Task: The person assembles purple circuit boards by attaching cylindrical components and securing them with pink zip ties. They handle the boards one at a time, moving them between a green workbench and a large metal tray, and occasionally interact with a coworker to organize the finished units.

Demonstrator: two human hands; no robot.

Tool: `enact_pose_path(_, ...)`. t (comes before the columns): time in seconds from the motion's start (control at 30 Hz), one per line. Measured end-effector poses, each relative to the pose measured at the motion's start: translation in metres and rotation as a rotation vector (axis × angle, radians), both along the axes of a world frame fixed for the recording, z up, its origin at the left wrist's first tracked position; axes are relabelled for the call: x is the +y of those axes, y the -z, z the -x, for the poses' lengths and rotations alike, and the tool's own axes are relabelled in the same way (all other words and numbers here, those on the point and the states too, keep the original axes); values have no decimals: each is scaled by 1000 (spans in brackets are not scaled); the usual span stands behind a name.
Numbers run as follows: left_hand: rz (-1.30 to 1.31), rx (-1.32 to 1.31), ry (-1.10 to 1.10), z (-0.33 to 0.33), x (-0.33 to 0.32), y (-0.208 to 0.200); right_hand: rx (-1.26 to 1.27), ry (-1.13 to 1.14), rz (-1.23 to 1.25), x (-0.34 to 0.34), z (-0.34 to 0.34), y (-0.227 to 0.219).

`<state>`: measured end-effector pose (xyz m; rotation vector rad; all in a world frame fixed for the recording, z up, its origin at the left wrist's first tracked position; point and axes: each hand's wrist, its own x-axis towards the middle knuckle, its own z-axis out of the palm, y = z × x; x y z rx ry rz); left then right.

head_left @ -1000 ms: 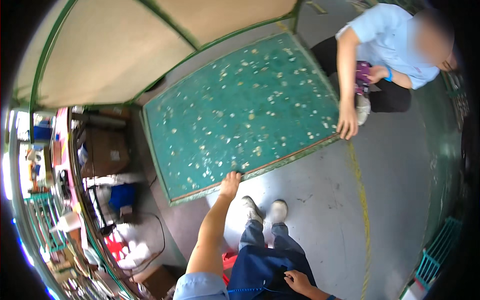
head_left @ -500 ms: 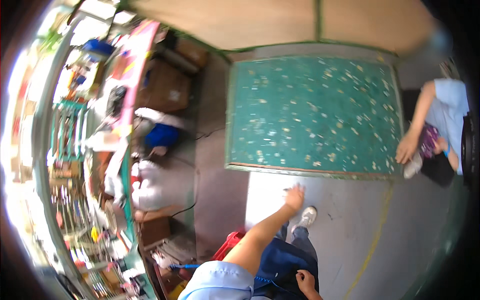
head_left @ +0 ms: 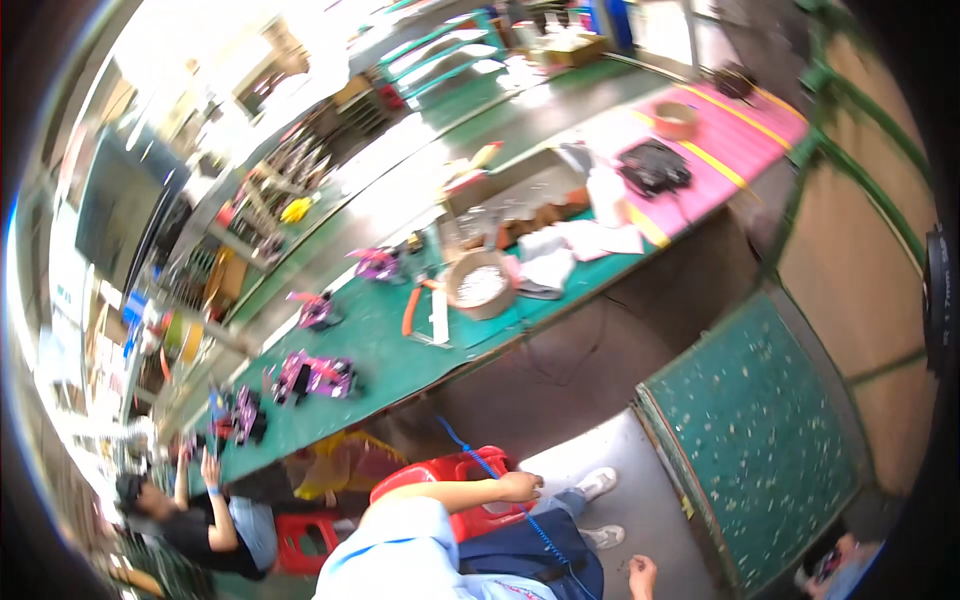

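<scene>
My left hand (head_left: 520, 487) is over the edge of a red plastic stool (head_left: 425, 475), its fingers loosely curled and somewhat blurred. I see nothing in it. A blue coiled cord (head_left: 462, 442) runs close beside this hand and down across my dark blue clothing (head_left: 525, 553). Low in the view, my right hand (head_left: 642, 577) hangs over the grey floor, its fingers curled in, with nothing seen in them. Neither hand touches the workbench ahead.
A green-topped workbench (head_left: 410, 365) holds purple-and-black assemblies (head_left: 330, 377), a round tub of white pieces (head_left: 480, 285) and a pink mat (head_left: 720, 135). At left a co-worker (head_left: 205, 520) sits at it. To the right stands a low green speckled platform (head_left: 755, 440); another person's hand (head_left: 845, 548) shows beyond.
My view has swung left, from the green platform to the workbench. The platform now lies at the right. My left hand, stretched out with fingers spread before, is drawn in and curled.
</scene>
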<state>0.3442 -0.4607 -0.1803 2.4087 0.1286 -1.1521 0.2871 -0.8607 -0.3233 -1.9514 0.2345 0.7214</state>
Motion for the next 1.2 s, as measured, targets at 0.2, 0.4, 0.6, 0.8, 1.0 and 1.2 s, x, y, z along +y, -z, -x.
enact_pose_path(0.2,52,-259,-114,107,94,-95,-357,-760,212,51,-126,-109)
enact_pose_path(0.4,-286,-391,-425,189,170,-170,-545,-766,48,195,-184,-189)
enact_pose_path(0.6,-343,-660,-309,201,252,-188,-548,-690,-290,358,-149,-236)
enact_pose_path(0.8,-609,-506,-407,212,308,-189,-603,-867,-411,416,-117,-262)
enact_pose_path(1.0,-649,-453,-190,239,331,-163,-641,-811,-377,402,-109,-236)
enact_pose_path(1.2,-622,-681,-61,261,357,-139,-641,-601,-491,429,-90,-217)
